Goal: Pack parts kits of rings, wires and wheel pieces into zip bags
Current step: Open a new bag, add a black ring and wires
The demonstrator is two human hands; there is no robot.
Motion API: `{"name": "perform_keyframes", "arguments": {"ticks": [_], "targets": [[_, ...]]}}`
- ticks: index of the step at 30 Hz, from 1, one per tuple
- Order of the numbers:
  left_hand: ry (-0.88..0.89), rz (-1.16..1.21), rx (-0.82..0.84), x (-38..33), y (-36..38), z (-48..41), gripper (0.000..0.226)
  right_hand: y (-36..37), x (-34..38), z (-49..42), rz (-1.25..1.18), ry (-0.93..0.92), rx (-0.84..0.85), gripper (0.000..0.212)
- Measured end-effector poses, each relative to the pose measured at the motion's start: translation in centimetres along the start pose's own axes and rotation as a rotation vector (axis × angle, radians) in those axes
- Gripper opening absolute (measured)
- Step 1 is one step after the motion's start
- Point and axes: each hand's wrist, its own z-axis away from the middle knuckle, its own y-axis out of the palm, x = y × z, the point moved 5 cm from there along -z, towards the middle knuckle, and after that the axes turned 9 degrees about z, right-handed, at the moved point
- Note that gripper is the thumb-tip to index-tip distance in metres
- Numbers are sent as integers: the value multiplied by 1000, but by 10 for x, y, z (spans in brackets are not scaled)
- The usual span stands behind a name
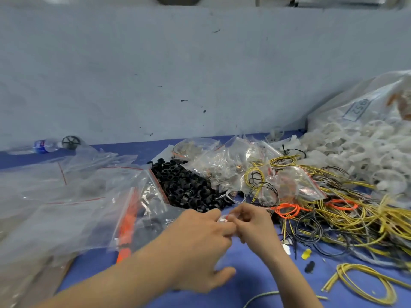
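Observation:
My left hand [200, 247] and my right hand [253, 221] meet over the blue table, both pinching the red-striped top edge of a small clear zip bag [223, 219]. The bag's body is mostly hidden under my left hand. Just behind my hands lies a heap of black rings [186, 185]. Yellow, black and orange wires [333, 210] sprawl in a tangle to the right. White wheel pieces [360, 152] are piled at the far right.
Empty zip bags [66, 196] cover the left side, one over an orange strip [127, 223]. Filled zip bags [224, 161] lie behind the rings. A large plastic sack [364, 103] holds wheel pieces. A water bottle [44, 145] lies at the wall. Loose yellow wire loop [364, 283] near right.

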Motion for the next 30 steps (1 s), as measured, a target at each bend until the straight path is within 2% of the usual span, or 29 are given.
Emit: {"name": "perform_keyframes", "arguments": {"ticks": [3,7,9,11,13,15,17,19,21,24,27,29,30], "targets": [[38,-93,111,5,-6,25,45,6,1,3,-61,-11,78,20],[-2,113,82,11,-15,57,16,15,-13,3,-156,47,104,14],[-79,197,-33,24,-21,59,11,22,-18,1,-249,89,160,10],[-221,267,-233,45,-28,58,19,29,-26,1,-345,126,316,32],[-421,310,-476,71,-34,63,31,35,-32,4,-259,119,408,41],[-582,325,-744,86,-37,74,43,39,-33,6,7,39,333,37],[-637,300,-920,87,-32,77,46,47,-27,10,233,-91,249,36],[-652,261,-968,78,-16,68,46,61,-21,15,405,-222,291,40],[-645,245,-949,66,14,56,40,72,-17,20,583,-335,326,40],[-603,362,-938,52,66,47,28,75,-20,19,590,-356,295,25],[-583,521,-1019,55,86,54,23,74,-26,17,580,-315,286,21],[-593,514,-1068,61,84,59,22,69,-22,16,590,-297,170,14],[-606,485,-1096,62,82,62,22,61,-17,16,568,-290,38,15]]}}
